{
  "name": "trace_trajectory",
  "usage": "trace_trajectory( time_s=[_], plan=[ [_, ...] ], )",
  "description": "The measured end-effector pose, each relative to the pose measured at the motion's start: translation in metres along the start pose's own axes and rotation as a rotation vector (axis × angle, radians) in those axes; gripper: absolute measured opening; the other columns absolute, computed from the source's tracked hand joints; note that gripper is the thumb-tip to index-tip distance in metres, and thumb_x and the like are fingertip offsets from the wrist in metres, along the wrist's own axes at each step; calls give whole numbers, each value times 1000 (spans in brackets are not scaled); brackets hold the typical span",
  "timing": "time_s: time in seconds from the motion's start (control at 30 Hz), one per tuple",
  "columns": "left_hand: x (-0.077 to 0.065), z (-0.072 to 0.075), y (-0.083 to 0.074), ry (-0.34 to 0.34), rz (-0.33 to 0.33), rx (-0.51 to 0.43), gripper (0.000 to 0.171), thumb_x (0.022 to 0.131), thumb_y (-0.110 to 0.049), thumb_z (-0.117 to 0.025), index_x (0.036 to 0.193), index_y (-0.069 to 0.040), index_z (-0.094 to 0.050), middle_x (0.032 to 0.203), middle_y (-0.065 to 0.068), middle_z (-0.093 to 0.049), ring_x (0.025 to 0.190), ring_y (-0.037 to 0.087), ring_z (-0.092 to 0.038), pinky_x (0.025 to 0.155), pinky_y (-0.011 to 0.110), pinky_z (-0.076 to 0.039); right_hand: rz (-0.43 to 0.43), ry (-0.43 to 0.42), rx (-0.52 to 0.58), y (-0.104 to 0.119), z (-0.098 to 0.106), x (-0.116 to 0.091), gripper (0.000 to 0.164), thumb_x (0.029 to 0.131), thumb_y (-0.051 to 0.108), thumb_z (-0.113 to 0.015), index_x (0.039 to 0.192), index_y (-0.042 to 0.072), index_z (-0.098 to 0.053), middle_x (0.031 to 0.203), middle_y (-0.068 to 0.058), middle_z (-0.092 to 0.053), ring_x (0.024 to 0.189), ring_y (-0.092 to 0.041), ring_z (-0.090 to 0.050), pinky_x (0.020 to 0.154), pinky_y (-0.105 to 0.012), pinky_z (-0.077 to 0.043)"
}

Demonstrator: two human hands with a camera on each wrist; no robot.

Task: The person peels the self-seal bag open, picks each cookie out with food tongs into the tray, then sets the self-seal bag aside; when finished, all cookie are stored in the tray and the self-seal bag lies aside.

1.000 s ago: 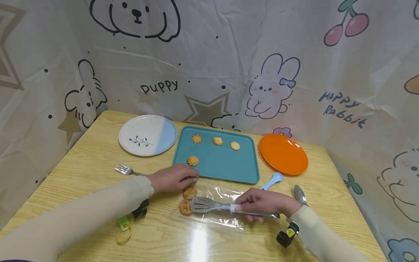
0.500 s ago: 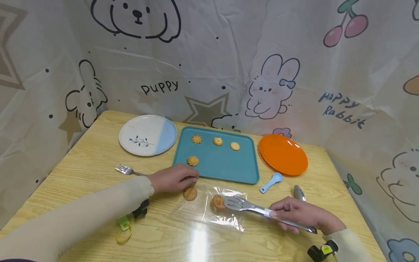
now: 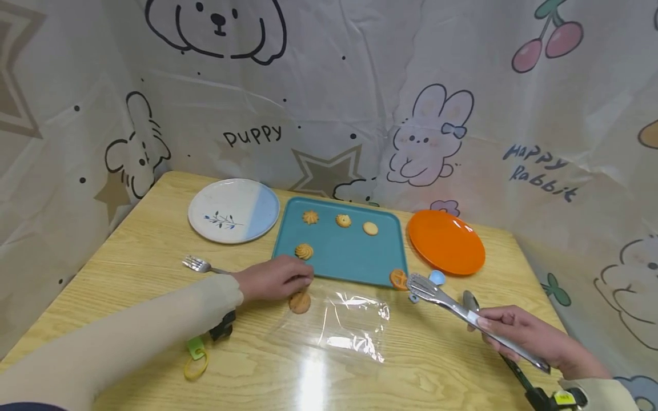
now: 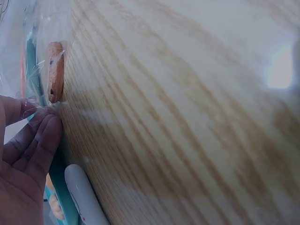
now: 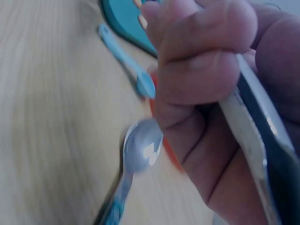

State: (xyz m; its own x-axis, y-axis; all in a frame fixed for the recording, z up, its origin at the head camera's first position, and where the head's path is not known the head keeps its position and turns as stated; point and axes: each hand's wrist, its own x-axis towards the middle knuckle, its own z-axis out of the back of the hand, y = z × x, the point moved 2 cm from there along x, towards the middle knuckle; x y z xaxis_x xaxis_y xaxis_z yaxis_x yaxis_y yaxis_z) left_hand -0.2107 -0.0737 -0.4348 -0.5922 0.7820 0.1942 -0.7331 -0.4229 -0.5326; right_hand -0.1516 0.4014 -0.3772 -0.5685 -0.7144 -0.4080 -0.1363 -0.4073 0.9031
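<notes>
My left hand (image 3: 275, 278) pinches the edge of a clear plastic bag (image 3: 354, 328) on the table; the left wrist view shows the thin film between thumb and fingers (image 4: 44, 136). A round brown cookie (image 3: 300, 303) lies at the bag's mouth, just below that hand. In my right hand (image 3: 529, 339) I grip metal tongs (image 3: 452, 307). Their slotted tips hold a pretzel-shaped cookie (image 3: 398, 279), which overlaps the front right corner of the teal tray (image 3: 354, 265). On the tray sit several other cookies, among them a swirled one (image 3: 304, 251) at the front left.
A white and blue plate (image 3: 231, 211) stands left of the tray, an orange plate (image 3: 446, 242) right of it. A fork (image 3: 197, 264) lies beside my left wrist. Under the tongs are a light-blue spoon (image 3: 437, 277) and a metal spoon (image 3: 470, 301). A yellow ring (image 3: 195, 365) lies at the front left.
The tongs have carried the pretzel-shaped cookie from the bag's mouth across the bag, to the right and up to the tray's corner. My left hand has stayed at the bag.
</notes>
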Motion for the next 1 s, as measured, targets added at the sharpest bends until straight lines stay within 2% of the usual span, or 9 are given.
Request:
trace_trajectory(
  time_s=[0.13, 0.2, 0.3, 0.43, 0.53, 0.77, 0.87, 1.0],
  plan=[
    [-1, 1, -1, 7, 9, -11, 26, 101, -17, -51, 75, -17, -51, 67, -9, -41, 65, 3, -39, 65, 20, -37, 4, -44, -117, 12, 2, 33, 35, 107, 13, -33, 118, -15, -51, 69, -10, -50, 54, -37, -33, 41, -37, -39],
    [-2, 1, -2, 11, 18, -21, 26, 101, -16, -51, 75, -17, -51, 67, -8, -41, 65, 4, -39, 65, 21, -37, 7, -61, -178, 18, 1, 54, 35, 107, 16, -35, 118, -12, -53, 69, -13, -51, 53, -38, -35, 43, -35, -43],
    [-2, 1, -2, 13, 25, -23, 27, 101, -16, -51, 75, -17, -50, 67, -8, -42, 65, 4, -39, 65, 21, -37, -7, -80, -237, 23, -2, 84, 36, 106, 22, -40, 118, -6, -57, 70, -12, -53, 49, -29, -40, 45, -32, -44],
    [-3, 1, -1, 13, 31, -16, 26, 101, -17, -51, 75, -17, -50, 68, -8, -42, 66, 4, -39, 65, 21, -37, -52, -100, -255, 28, -4, 116, 37, 103, 31, -47, 116, -1, -61, 74, -10, -55, 50, -13, -47, 48, -26, -45],
    [-3, 1, -1, 15, 41, -20, 26, 101, -17, -51, 76, -18, -50, 68, -8, -42, 66, 4, -39, 65, 21, -37, -86, -128, -256, 30, -4, 130, 37, 102, 35, -49, 116, 2, -62, 76, -11, -57, 53, -10, -48, 49, -24, -45],
    [-3, -2, 2, 8, 38, -22, 27, 101, -18, -51, 75, -19, -49, 67, -10, -40, 65, 3, -39, 64, 20, -37, -147, -187, -273, 31, -4, 134, 40, 100, 40, -51, 117, 6, -64, 76, -8, -59, 55, -11, -49, 49, -24, -44],
    [-3, -3, 3, 9, 37, -19, 27, 102, -18, -50, 75, -20, -48, 67, -10, -40, 65, 3, -39, 65, 20, -37, -135, -226, -290, 33, -2, 124, 41, 100, 40, -50, 117, 4, -62, 80, -14, -59, 56, -10, -50, 52, -26, -47],
    [-3, -2, 3, 12, 48, -20, 27, 102, -19, -50, 75, -20, -48, 67, -11, -40, 65, 3, -40, 65, 20, -37, -79, -239, -309, 40, 2, 98, 38, 103, 34, -46, 118, 2, -59, 84, -28, -55, 55, -11, -50, 54, -29, -49]
  ],
)
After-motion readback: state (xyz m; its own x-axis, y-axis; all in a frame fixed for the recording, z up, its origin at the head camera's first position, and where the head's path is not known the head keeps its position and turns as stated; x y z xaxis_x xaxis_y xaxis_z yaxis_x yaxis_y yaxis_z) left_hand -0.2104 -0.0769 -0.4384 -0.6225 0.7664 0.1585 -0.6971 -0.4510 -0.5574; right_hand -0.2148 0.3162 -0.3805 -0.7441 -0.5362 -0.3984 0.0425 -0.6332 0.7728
